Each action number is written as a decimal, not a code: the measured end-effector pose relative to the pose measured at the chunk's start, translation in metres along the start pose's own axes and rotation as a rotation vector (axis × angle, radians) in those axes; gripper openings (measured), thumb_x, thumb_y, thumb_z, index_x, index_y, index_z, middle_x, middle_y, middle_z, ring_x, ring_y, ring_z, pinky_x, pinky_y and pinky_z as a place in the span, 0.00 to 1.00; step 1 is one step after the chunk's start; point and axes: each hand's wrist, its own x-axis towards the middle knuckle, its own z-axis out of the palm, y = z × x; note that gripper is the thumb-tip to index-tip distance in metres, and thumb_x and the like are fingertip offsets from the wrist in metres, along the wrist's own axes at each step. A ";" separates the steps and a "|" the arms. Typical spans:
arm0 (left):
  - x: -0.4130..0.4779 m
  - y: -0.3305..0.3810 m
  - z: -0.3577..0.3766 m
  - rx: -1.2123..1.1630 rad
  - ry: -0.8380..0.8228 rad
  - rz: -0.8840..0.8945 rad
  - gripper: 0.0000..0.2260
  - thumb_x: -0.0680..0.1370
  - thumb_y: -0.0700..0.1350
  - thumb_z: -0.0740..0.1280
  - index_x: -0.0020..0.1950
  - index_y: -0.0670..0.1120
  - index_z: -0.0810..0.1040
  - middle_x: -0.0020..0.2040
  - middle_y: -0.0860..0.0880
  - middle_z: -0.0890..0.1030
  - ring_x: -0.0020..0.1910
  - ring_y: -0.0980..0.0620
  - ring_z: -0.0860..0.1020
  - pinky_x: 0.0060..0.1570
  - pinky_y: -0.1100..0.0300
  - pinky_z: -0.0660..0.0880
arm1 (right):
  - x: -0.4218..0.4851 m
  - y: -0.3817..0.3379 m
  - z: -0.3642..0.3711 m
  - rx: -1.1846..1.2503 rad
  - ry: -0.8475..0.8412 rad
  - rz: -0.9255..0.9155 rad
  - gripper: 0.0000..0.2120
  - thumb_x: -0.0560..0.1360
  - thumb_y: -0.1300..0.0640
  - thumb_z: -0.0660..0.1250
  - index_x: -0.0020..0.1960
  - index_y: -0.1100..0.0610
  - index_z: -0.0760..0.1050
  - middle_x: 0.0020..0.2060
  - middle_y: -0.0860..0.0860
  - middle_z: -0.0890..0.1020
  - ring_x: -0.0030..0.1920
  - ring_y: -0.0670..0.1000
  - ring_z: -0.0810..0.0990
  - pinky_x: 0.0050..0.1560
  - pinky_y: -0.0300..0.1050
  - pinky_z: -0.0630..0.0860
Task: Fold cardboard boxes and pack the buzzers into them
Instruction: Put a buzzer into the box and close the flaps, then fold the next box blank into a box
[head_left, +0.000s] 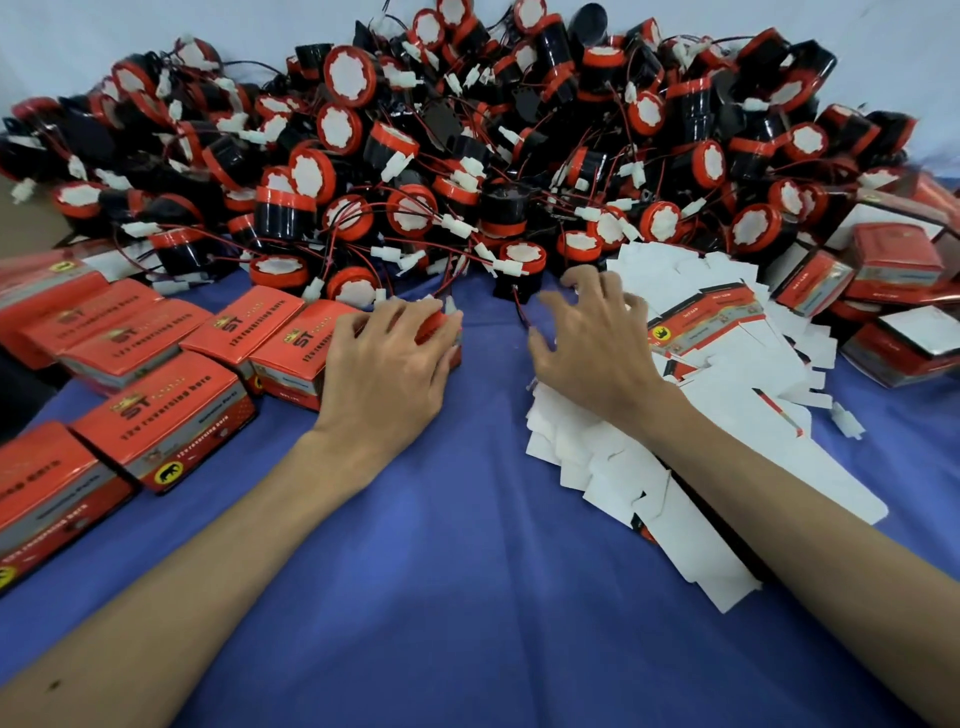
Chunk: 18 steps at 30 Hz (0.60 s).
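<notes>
We found the left hand (387, 358) lying over a red box (439, 325) at the right end of the row of closed boxes (171, 421) on the left of the blue-covered surface (467, 519), its fingers curled down over the box's far edge and gripping it. The box touched its neighbour in the row, so we judged that a freshly packed box was being set among the finished ones. The right hand (592, 338) hovered near the middle with its fingers spread and bent, and we could see nothing held in it. It sat between a black buzzer (511, 283) at the near edge of the heap of buzzers (467, 130), which filled the far side of the surface, and the flat box blanks (691, 312) fanned out to the right, some of them under the right forearm. More closed boxes (893, 260) were stacked at the far right. We reckoned the next move was to start a new cycle: the left hand would have to let go of the box, and the right would have to peel a single blank off the overlapping stack without dragging others. Then a buzzer's wires would need freeing from the tangle.
</notes>
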 end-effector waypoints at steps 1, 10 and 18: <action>0.000 0.001 0.001 0.021 0.007 0.011 0.13 0.77 0.42 0.65 0.60 0.46 0.81 0.57 0.47 0.81 0.53 0.43 0.80 0.44 0.49 0.72 | 0.000 0.003 0.001 -0.048 -0.060 0.052 0.19 0.76 0.48 0.59 0.60 0.58 0.74 0.64 0.56 0.69 0.63 0.58 0.67 0.61 0.59 0.66; -0.002 -0.006 0.013 0.033 0.085 0.000 0.14 0.68 0.32 0.71 0.50 0.45 0.84 0.53 0.46 0.82 0.52 0.42 0.80 0.47 0.47 0.73 | -0.001 0.003 0.007 -0.075 -0.029 0.024 0.17 0.78 0.49 0.55 0.52 0.62 0.74 0.53 0.57 0.71 0.53 0.57 0.70 0.43 0.48 0.64; 0.007 0.020 -0.017 -0.381 0.136 0.125 0.06 0.72 0.39 0.67 0.45 0.43 0.84 0.45 0.47 0.83 0.43 0.43 0.79 0.44 0.49 0.75 | -0.002 0.002 0.006 -0.072 -0.075 0.034 0.17 0.79 0.48 0.54 0.54 0.61 0.72 0.54 0.57 0.71 0.55 0.57 0.69 0.45 0.50 0.65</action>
